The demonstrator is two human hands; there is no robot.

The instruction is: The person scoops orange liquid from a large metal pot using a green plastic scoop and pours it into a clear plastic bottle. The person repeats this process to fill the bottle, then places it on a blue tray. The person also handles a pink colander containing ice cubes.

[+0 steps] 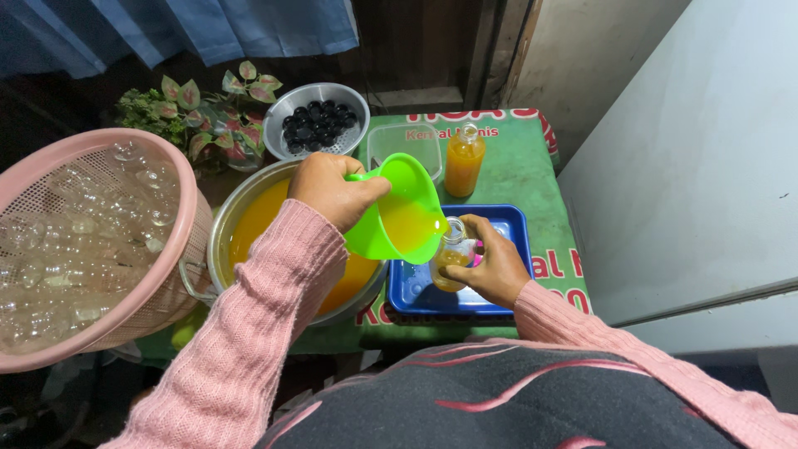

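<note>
My left hand (334,189) grips the handle of a bright green jug (401,213) holding orange liquid, tilted so its spout is over the mouth of a small clear bottle (451,256). My right hand (495,263) holds that bottle upright over a blue tray (515,218); the bottle is partly filled with orange liquid. Just behind the jug sits a large metal pot (221,233) of the same orange liquid.
A pink basket (179,179) of empty clear bottles stands at left. Behind are a leafy plant (218,116), a colander of black caps (318,116), a clear plastic box (403,138) and a filled orange bottle (464,161) on the green cloth (519,166). A white wall is at right.
</note>
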